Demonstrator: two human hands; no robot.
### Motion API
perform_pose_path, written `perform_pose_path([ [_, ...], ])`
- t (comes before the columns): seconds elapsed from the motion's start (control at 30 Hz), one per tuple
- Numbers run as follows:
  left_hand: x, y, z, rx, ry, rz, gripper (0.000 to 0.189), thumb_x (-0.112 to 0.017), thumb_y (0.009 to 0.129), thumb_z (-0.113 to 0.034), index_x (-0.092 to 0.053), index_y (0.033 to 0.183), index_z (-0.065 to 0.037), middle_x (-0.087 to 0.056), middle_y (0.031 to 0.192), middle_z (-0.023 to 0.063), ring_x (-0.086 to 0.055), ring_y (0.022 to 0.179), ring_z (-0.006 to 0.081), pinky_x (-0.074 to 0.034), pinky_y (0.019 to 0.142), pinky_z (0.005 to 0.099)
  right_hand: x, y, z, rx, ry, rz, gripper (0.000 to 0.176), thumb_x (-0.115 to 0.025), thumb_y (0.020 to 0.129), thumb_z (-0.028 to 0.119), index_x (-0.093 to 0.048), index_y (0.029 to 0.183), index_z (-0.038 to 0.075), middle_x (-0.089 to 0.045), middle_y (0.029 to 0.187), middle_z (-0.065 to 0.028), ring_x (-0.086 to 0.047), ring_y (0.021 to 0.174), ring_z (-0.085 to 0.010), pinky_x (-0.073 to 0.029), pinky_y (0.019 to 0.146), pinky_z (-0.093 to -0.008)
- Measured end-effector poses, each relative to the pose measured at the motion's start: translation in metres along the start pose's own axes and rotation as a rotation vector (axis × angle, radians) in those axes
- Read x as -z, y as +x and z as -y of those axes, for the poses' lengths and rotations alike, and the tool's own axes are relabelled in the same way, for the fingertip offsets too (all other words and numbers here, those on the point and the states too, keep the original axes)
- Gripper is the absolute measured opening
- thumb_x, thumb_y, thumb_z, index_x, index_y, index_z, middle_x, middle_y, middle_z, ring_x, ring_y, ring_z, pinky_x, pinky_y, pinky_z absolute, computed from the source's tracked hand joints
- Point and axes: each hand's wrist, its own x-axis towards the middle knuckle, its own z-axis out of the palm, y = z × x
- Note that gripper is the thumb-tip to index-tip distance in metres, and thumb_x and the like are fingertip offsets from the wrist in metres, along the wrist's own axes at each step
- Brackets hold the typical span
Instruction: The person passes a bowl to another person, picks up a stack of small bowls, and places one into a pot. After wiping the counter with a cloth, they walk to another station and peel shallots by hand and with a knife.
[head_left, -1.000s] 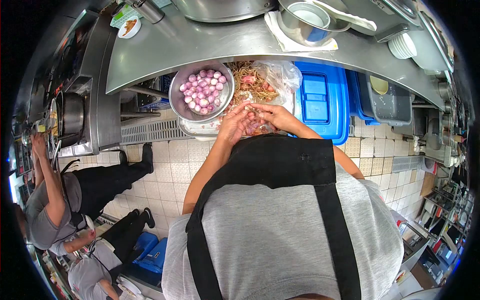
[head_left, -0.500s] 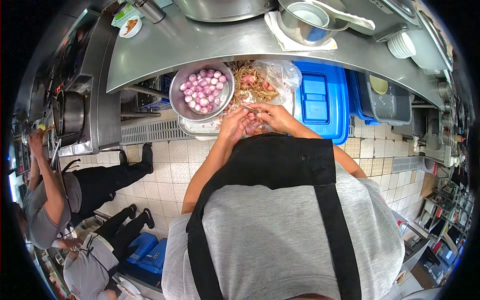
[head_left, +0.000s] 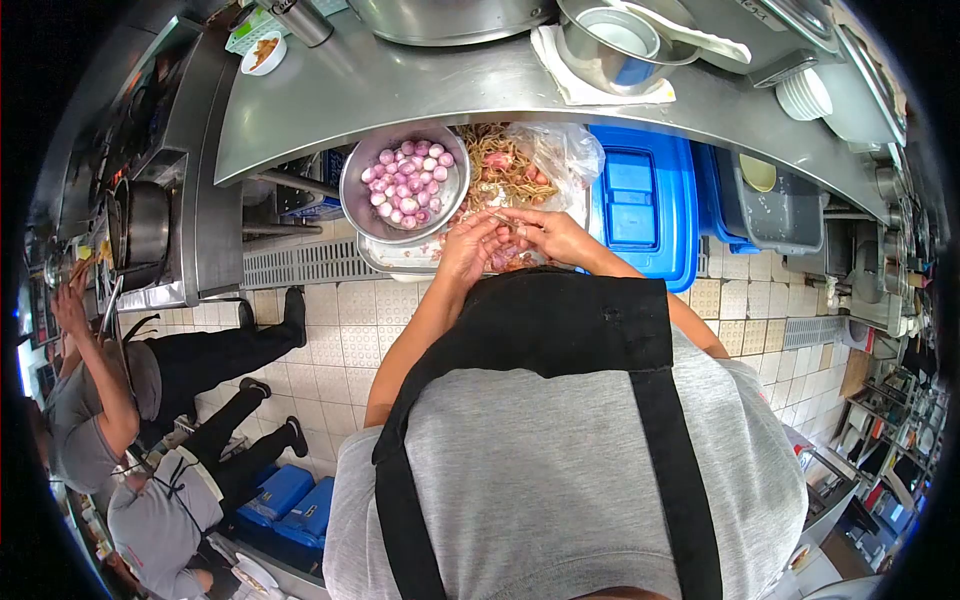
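Note:
My left hand and my right hand meet over a metal tray strewn with reddish peelings. Both have their fingers curled and pinched together at the tips. A thin, small piece shows between them, but its kind is too small to tell. Just left and beyond, a steel bowl holds several peeled purple-white shallots. Past my fingers lies a heap of unpeeled shallots with dry brown stalks, beside a clear plastic bag.
A steel counter overhangs the far side, bearing a large pot and a metal bowl. A blue lidded bin stands close on the right, with a grey tub beyond. Two co-workers stand at left.
My hands stay in nearly the same place, with slight finger movement. At the left, the nearer co-worker's legs have spread apart and that body has shifted; the other co-worker's arms have moved slightly.

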Motion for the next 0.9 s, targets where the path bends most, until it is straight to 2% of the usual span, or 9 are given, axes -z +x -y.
perform_pose_path([
  [0.1,-0.004,-0.002,-0.003,-0.015,0.031,0.009,0.022,-0.056,0.089,-0.004,-0.056,0.110,0.003,-0.063,0.090,0.0100,-0.063,0.078,0.0154,-0.055,0.073,0.0262,-0.004,0.010,-0.024,0.326,-0.271,-0.134,0.037,-0.053,0.091,0.014,-0.055,0.128,0.019,-0.061,0.071,-0.0061,-0.057,0.059,-0.0131,-0.049,0.061,-0.0266],
  [0.2,0.006,0.004,0.004,-0.007,0.027,0.078,0.022,-0.056,0.089,-0.003,-0.055,0.110,0.003,-0.063,0.092,0.0099,-0.063,0.077,0.0156,-0.055,0.073,0.0264,-0.003,0.016,-0.033,0.414,-0.192,-0.168,0.035,-0.052,0.092,0.015,-0.056,0.127,0.016,-0.061,0.071,-0.0044,-0.054,0.054,-0.0107,-0.047,0.053,-0.0245],
  [0.3,-0.004,-0.001,0.000,-0.001,-0.009,0.050,0.030,-0.054,0.089,-0.004,-0.051,0.118,0.004,-0.063,0.094,0.0099,-0.063,0.079,0.0155,-0.054,0.075,0.0262,0.005,0.016,-0.026,-0.085,0.311,0.033,0.033,-0.050,0.093,0.016,-0.056,0.126,0.014,-0.061,0.072,-0.0024,-0.050,0.048,-0.0077,-0.042,0.044,-0.0221],
  [0.33,-0.005,-0.002,-0.002,0.000,-0.010,0.045,0.031,-0.054,0.089,-0.004,-0.050,0.119,0.004,-0.063,0.094,0.0099,-0.063,0.079,0.0156,-0.054,0.075,0.0262,0.003,0.015,-0.025,-0.068,0.387,0.016,0.033,-0.049,0.094,0.017,-0.056,0.126,0.012,-0.061,0.072,-0.0008,-0.045,0.044,-0.0050,-0.034,0.037,-0.0201],
  [0.53,0.000,0.002,-0.004,0.012,-0.043,0.027,0.026,-0.056,0.089,-0.004,-0.053,0.114,0.003,-0.063,0.091,0.0088,-0.063,0.078,0.0158,-0.055,0.073,0.0268,0.002,0.003,-0.004,-0.021,0.095,-0.022,0.033,-0.052,0.093,0.016,-0.057,0.126,0.017,-0.064,0.078,-0.0044,-0.056,0.058,-0.0095,-0.047,0.056,-0.0240],
  [0.63,0.001,0.002,-0.004,0.003,-0.033,0.031,0.025,-0.056,0.089,-0.005,-0.054,0.113,0.002,-0.063,0.091,0.0087,-0.063,0.078,0.0157,-0.055,0.072,0.0268,0.000,0.008,-0.015,0.130,-0.071,-0.058,0.034,-0.053,0.092,0.015,-0.057,0.125,0.019,-0.065,0.081,-0.0073,-0.060,0.067,-0.0116,-0.049,0.065,-0.0257],
  [0.73,-0.001,0.002,-0.003,-0.009,-0.045,0.039,0.024,-0.056,0.088,-0.004,-0.055,0.112,0.002,-0.063,0.090,0.0085,-0.063,0.078,0.0156,-0.055,0.072,0.0265,0.000,0.010,-0.020,0.315,-0.211,-0.132,0.034,-0.053,0.092,0.014,-0.058,0.125,0.020,-0.065,0.079,-0.0080,-0.059,0.065,-0.0115,-0.048,0.062,-0.0259],
  [0.83,-0.002,0.001,-0.004,-0.016,-0.039,0.029,0.026,-0.055,0.088,-0.004,-0.055,0.114,0.003,-0.063,0.089,0.0083,-0.063,0.078,0.0153,-0.054,0.072,0.0260,0.002,0.015,-0.020,0.014,0.048,-0.026,0.034,-0.052,0.092,0.014,-0.058,0.125,0.019,-0.065,0.078,-0.0073,-0.059,0.064,-0.0118,-0.048,0.061,-0.0256],
  [0.9,-0.004,0.000,-0.005,-0.026,-0.037,0.030,0.029,-0.055,0.088,-0.003,-0.054,0.116,0.003,-0.064,0.090,0.0084,-0.063,0.078,0.0151,-0.054,0.072,0.0256,0.007,0.020,-0.027,-0.107,0.237,0.029,0.034,-0.052,0.092,0.014,-0.057,0.125,0.019,-0.065,0.077,-0.0067,-0.059,0.063,-0.0116,-0.047,0.060,-0.0250],
])
